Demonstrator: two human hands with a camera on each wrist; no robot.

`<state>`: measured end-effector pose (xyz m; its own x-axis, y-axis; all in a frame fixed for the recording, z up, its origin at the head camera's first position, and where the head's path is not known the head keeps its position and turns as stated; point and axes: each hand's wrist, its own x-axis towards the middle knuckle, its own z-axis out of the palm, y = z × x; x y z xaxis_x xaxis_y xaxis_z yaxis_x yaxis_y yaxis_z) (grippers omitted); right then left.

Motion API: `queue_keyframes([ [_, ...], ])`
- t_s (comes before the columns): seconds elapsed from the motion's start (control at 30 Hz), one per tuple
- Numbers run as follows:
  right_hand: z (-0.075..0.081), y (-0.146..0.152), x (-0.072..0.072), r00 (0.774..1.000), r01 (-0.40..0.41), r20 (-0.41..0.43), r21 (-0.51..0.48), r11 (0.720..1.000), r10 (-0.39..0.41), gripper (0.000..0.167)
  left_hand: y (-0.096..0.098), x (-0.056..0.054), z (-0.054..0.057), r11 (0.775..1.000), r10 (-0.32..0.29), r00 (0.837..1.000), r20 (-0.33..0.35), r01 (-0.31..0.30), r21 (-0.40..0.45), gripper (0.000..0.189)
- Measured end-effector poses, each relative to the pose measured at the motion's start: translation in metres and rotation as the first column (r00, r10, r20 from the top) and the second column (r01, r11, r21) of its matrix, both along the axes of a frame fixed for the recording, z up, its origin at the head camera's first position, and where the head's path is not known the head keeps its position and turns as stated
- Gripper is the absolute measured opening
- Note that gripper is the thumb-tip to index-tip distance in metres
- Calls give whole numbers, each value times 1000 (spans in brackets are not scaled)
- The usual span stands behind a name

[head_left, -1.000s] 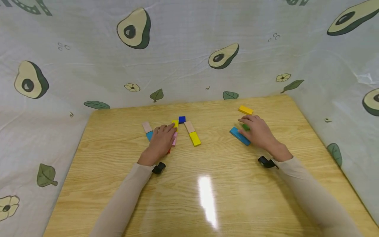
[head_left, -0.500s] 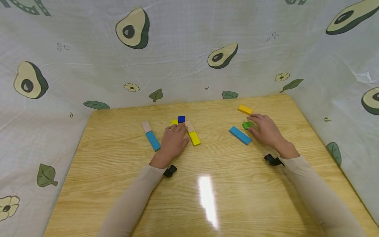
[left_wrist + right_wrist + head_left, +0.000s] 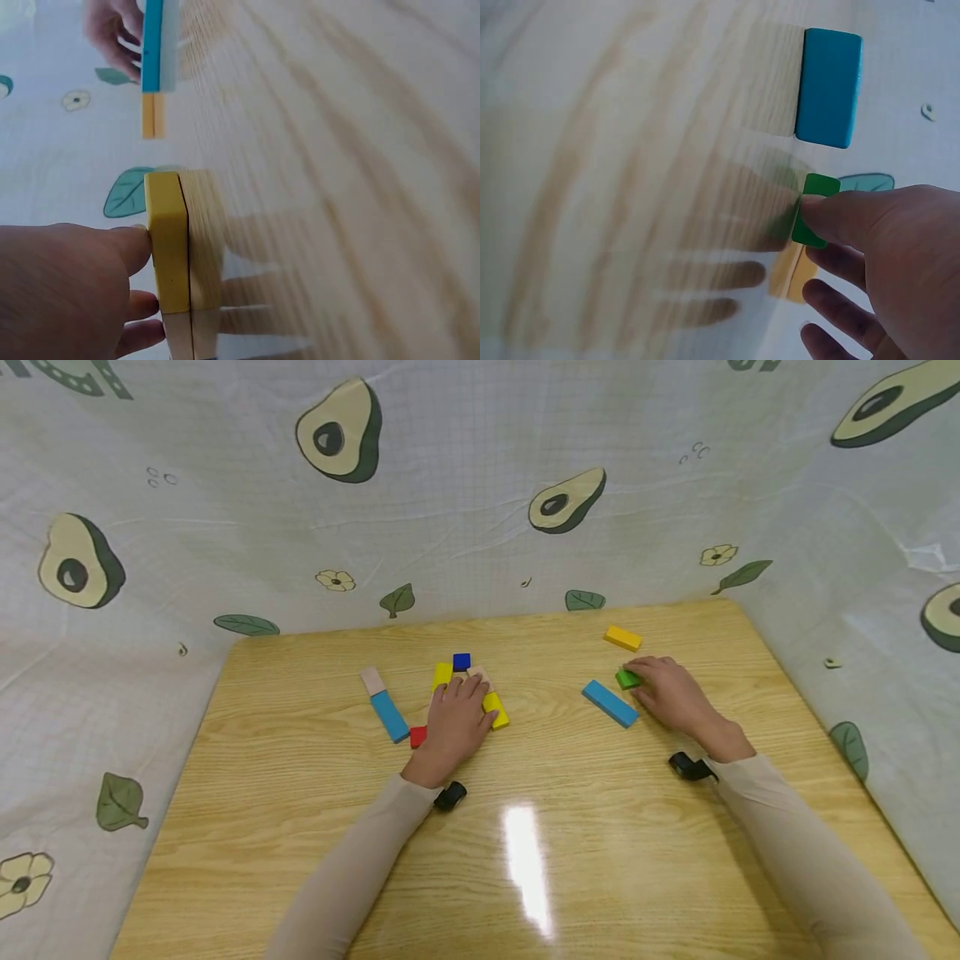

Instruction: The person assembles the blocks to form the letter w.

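Observation:
My left hand [image 3: 456, 722] lies over the left cluster of blocks, fingers spread. Its thumb touches the side of a yellow block [image 3: 169, 247], and its fingers reach a beige block [image 3: 178, 334] joined end to end with it. Under and beside the palm are a red block [image 3: 417, 737] and another yellow block [image 3: 442, 676]; the hand hides most of what lies between. My right hand [image 3: 670, 693] pinches a small green block [image 3: 810, 230], thumb on the near face and index finger behind. Next to it lies a light blue block [image 3: 611, 703].
A dark blue block [image 3: 461, 662] sits at the top of the left cluster. Left of that, a beige block [image 3: 372, 682] and a long blue block [image 3: 389, 717] form a slanted line. An orange-yellow block [image 3: 622, 638] lies behind the right hand. Patterned cloth [image 3: 480, 510] borders the wooden table [image 3: 600, 827].
My left hand has slid right from the pink and yellow blocks to the beige-yellow pair. The right hand drew back from the green block, then closed finger and thumb on it.

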<state>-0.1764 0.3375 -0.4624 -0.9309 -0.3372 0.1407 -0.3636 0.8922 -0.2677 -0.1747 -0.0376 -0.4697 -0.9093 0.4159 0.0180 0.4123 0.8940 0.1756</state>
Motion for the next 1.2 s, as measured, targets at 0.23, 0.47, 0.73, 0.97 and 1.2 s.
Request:
queue_keyframes([
  [0.23,2,-3,-1,1000,-9,-16,-5,1000,9,38,3,0,1,998,14,1000,10,-13,-60,54],
  [0.47,8,-5,0,999,21,-30,-5,1000,-21,34,5,0,0,996,17,1000,-1,-17,-91,53],
  [0.73,28,-35,8,997,-14,-81,-25,1000,11,35,6,-2,2,993,27,1000,10,-26,-118,54],
  [0.97,26,-76,16,992,-113,-58,20,993,114,37,6,-1,3,993,25,1000,10,-24,-113,54],
  [1.2,16,-111,24,982,-189,-31,-16,982,189,36,6,-1,4,993,30,1000,11,-28,-117,54],
])
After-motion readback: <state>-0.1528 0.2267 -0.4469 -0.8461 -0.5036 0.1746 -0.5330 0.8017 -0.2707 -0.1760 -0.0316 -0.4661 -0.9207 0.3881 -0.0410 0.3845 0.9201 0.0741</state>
